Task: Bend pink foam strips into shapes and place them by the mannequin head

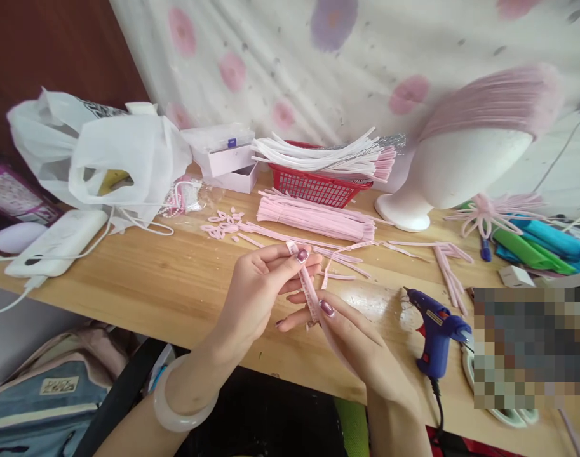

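Observation:
Above the table's front edge, my left hand (pixel 263 279) pinches the upper end of a narrow pale pink measuring tape (pixel 309 292) between thumb and finger. Lower down, my right hand (pixel 349 330) grips the same tape with its thumb on top, so a short stretch runs slanting between the hands. Another length of the tape trails behind my fingers onto the tabletop. Just beyond lie loose pink pipe cleaners (pixel 290 236) and a thick bundle of pink pipe cleaners (pixel 316 216). Small looped pink shapes (pixel 223 223) sit left of the bundle.
A blue glue gun (pixel 435 333) lies at right, its cord hanging over the edge. Behind stand a red basket (pixel 313 185) of white pipe cleaners and a white foam head (pixel 454 162) with a pink covering. White plastic bags (pixel 122 158) and a white power bank (pixel 56 241) occupy the left.

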### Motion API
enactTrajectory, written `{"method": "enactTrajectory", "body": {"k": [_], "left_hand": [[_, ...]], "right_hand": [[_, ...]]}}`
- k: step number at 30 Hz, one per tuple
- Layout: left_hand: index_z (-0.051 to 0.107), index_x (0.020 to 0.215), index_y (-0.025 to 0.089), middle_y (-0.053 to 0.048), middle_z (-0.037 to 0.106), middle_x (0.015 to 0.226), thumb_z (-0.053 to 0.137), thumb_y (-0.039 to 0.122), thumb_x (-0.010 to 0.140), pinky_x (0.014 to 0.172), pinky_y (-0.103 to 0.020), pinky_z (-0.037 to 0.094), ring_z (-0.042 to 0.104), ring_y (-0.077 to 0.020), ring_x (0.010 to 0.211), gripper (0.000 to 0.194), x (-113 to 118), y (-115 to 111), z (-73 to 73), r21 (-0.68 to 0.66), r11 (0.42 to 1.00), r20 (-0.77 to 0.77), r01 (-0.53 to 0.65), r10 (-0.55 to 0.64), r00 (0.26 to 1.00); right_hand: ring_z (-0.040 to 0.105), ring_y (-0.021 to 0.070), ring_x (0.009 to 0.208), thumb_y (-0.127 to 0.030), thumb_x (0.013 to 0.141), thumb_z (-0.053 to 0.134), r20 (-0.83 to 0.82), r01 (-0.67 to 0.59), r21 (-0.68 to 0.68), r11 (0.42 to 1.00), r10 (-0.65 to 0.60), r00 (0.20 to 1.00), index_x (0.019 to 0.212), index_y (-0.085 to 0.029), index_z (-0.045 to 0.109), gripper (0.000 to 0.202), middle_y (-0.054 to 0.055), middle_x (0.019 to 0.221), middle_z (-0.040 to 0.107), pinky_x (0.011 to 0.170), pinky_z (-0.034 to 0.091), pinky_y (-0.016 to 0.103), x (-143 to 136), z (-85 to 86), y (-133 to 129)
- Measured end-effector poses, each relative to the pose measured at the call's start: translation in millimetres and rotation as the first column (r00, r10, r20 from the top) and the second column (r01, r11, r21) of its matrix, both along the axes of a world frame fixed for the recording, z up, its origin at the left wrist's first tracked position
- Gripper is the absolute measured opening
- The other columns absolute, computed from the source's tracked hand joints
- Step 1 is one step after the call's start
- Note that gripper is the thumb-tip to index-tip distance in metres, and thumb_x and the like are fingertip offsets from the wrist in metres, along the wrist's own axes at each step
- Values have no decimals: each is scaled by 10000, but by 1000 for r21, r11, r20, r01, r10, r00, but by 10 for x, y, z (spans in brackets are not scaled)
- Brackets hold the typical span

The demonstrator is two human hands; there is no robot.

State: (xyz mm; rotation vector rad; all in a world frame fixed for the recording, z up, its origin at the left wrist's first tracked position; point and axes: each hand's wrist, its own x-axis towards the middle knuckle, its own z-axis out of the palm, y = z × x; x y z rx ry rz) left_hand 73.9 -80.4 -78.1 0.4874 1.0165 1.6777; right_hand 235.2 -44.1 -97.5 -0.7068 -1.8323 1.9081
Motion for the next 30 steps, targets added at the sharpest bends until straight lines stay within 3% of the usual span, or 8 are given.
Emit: {"method": "enactTrajectory", "body": {"k": [6,13,30], "left_hand": [[792,846,181,-69,801,854,820,303,752,692,-250,632,763,-234,886,156,-37,-22,24,-14,1000,-183,-21,18,983],[790,832,179,-84,802,879,799,331,763,705,-275,628,760,-265,916,167,-21,-24,53,-14,999,-265,-34,29,964],[786,792,182,-72,800,838,824,340,733,688,-264,628,765,-260,890,173,7,-21,55,-21,1000,-261,-23,17,965]], "right_hand": [[587,238,1074,-419,1038,428,50,37,7,999,-37,998,1196,-261,612,289,32,961,774,1029,296,415,-13,-32,-8],[629,235,949,-442,1034,434,23,54,3,999,-54,998,1091,-228,620,289,38,842,765,939,354,390,-29,-65,-5],[668,209,843,-390,1043,439,-30,48,29,998,-47,998,949,-202,658,304,30,745,751,855,410,344,-9,-64,11]]}}
